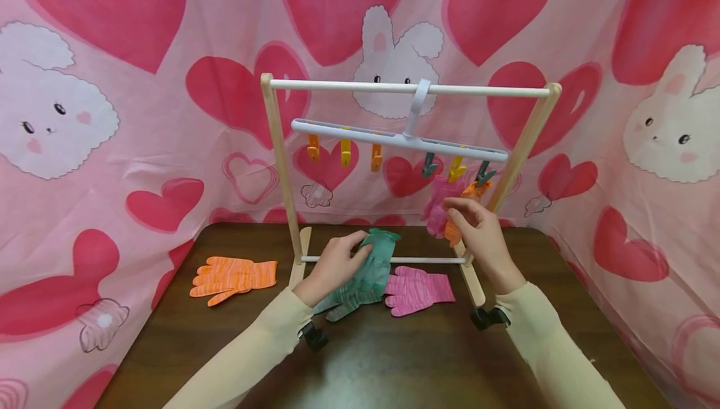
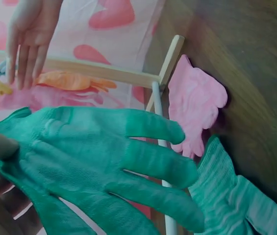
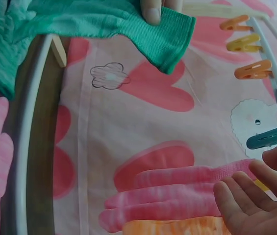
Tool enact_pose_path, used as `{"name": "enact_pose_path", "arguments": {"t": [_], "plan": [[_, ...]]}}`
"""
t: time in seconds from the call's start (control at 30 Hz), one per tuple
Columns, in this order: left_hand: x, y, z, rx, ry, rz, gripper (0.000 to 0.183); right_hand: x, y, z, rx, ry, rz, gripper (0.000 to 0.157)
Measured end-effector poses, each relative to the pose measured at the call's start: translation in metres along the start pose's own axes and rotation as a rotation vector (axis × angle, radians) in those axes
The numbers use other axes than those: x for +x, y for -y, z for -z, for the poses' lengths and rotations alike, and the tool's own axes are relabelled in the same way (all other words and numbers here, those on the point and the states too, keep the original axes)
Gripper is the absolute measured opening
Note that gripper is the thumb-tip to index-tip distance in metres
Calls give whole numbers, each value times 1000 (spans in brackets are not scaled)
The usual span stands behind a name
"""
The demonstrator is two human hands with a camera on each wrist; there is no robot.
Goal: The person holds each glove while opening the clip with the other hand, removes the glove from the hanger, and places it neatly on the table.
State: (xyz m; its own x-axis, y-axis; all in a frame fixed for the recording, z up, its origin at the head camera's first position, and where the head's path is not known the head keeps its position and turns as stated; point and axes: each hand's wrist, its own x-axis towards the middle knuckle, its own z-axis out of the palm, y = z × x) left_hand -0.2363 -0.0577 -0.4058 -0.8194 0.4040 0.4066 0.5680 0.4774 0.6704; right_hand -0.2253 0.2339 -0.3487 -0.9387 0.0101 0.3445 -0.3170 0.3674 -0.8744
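My left hand (image 1: 336, 264) pinches a green glove (image 2: 89, 152) by its cuff, with thumb and fingers at the opening. The glove's fingers hang over a second green glove (image 2: 236, 191) lying on the table. My right hand (image 1: 482, 237) has its fingers extended and holds nothing, right beside a pink glove (image 1: 434, 209) and an orange glove (image 1: 452, 234) hanging at the hanger's right end. A yellow clip (image 1: 456, 169) is at the hanging pink glove's cuff, and a dark grey clip (image 1: 485, 174) is at the orange one's.
The white clip hanger (image 1: 360, 131) hangs tilted from a wooden rack (image 1: 279, 152), lower on the right. Several clips on it carry nothing, among them an orange clip (image 1: 313, 148). On the table lie an orange glove (image 1: 236, 276) at left and a pink glove (image 1: 422, 291) by the rack's base.
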Motion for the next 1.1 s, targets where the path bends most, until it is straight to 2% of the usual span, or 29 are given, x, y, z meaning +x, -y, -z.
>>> {"name": "enact_pose_path", "arguments": {"t": [0.13,0.4,0.6,0.67,0.77,0.87,1.0,1.1], "plan": [[-6,-2,6,70,31,-22,8,-9,-5,3,-26,12,-18,39],[-17,-7,17,190,32,-101,7,-26,-10,5,-37,87,-53,43],[-30,-12,19,422,35,-223,8,-34,-12,-1,-17,118,-24,38],[-36,-13,17,517,18,-267,13,-36,-12,-2,-23,129,-15,37],[-47,-16,10,662,-8,-327,10,-38,-13,-5,-37,139,-9,35],[-61,-20,-4,826,-36,-393,11,-39,-15,-7,-32,149,-22,35],[-85,-24,-31,1033,-73,-470,11,-40,-17,-9,-30,159,-42,36],[-103,-23,-55,1135,-77,-493,18,-41,-20,-12,-26,163,-35,35]]}}
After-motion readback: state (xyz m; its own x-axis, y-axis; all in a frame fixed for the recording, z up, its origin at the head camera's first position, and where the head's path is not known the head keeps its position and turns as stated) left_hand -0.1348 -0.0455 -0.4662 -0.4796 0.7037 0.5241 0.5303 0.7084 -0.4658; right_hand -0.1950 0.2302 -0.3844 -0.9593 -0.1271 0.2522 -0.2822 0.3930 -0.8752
